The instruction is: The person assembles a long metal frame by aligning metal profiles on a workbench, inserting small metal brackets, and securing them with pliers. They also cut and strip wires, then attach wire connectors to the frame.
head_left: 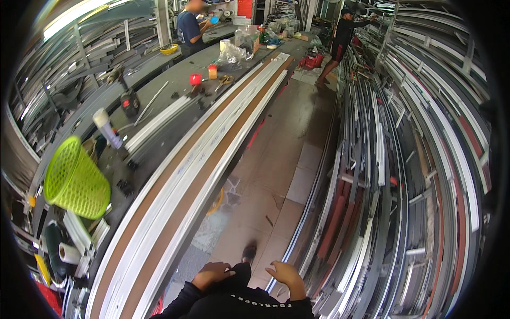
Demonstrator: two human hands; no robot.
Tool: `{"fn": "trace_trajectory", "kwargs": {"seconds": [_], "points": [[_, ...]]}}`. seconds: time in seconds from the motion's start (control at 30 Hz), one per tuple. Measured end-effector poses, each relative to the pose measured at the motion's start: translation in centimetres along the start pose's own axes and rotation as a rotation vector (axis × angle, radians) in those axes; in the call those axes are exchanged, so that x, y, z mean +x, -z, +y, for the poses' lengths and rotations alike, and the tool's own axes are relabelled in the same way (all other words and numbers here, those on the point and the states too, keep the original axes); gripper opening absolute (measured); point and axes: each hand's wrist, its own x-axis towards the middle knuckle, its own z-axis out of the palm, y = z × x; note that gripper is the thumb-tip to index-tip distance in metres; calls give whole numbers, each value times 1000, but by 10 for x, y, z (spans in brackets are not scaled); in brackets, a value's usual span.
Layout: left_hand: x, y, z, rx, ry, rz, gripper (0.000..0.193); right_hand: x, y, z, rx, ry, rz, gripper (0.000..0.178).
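Long, straight white-and-brown profile strips laid lengthwise on R edge of long dark-grey tabletop; run diag. from lower L up to top ctr, banded white/brown alternately. Left hand low in front of body, nr strips' lower R edge but apart, w/ grip about half wide, fingers loosely bent. Right hand also low, farther R, well apart from strips, w/ grip wide, thumb clear of fingers. Below & between: brownish tiled floor.

Also on tabletop, L of strips: yellow-green perforated plastic basket, tilted, nr L end; white-and-lilac tube just beyond; black-and-red power tool past that; small red round tub farther up, nr strips. At R, dense racks of long metal profiles, mostly grey/white, some dark red.

At far end, co-worker in dark-blue top by tabletop, holding blue round item; co-worker in black reaching toward racks.
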Motion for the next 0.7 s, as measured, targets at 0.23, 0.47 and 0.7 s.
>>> {"fn": "trace_trajectory", "kwargs": {"seconds": [0.23,0.47,0.7], "points": [[209,179,102,374,-172,170,47,96,145,92,457,-183,109,52],[393,297,231,382,-474,118,43,197,244,248,133,-620,97,54],[522,400,308,251,-324,-44,50,362,452,309,150,-404,100,57]]}}
